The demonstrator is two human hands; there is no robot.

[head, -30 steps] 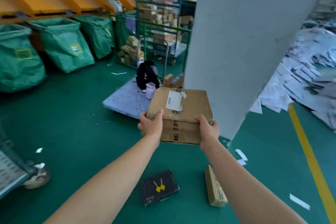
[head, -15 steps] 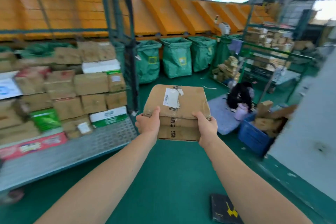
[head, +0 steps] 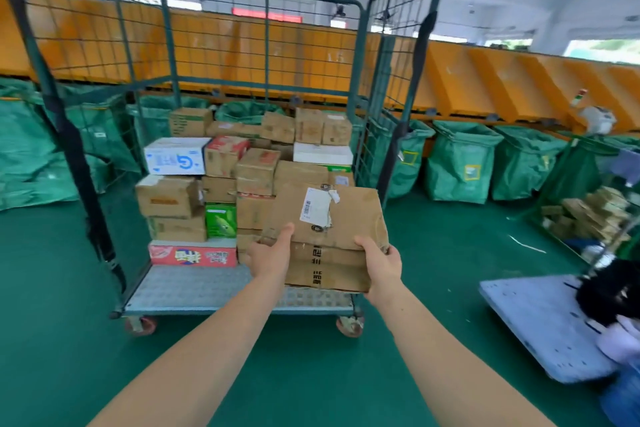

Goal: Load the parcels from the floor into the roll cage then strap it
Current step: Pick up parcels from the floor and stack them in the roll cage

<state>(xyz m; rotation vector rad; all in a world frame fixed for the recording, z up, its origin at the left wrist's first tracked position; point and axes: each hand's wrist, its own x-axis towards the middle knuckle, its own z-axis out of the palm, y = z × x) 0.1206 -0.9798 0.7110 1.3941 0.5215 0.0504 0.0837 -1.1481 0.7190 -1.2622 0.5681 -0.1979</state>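
Observation:
I hold a brown cardboard parcel [head: 349, 218] with a white label in front of me, above the front edge of the roll cage's floor. My left hand [head: 270, 255] grips its left side, thumb on top. My right hand [head: 381, 263] grips its right side the same way. The green wire roll cage [head: 266, 45] stands straight ahead with its front open, and several stacked parcels [head: 221, 163] fill its back half. Black straps [head: 72, 149] hang down the cage's left and right front posts.
Green sacks [head: 460, 166] line the wall under orange chutes [head: 485, 87]. At the right lies a grey flat trolley [head: 540, 322] with a black bag and a pink bottle on it. Behind it stands a green rack with small boxes [head: 588, 215]. Green floor lies between me and the cage.
My view has swung left from the pillar and the floor parcels to face the roll cage. The parcel stays in both hands and is now close to the cage's open front.

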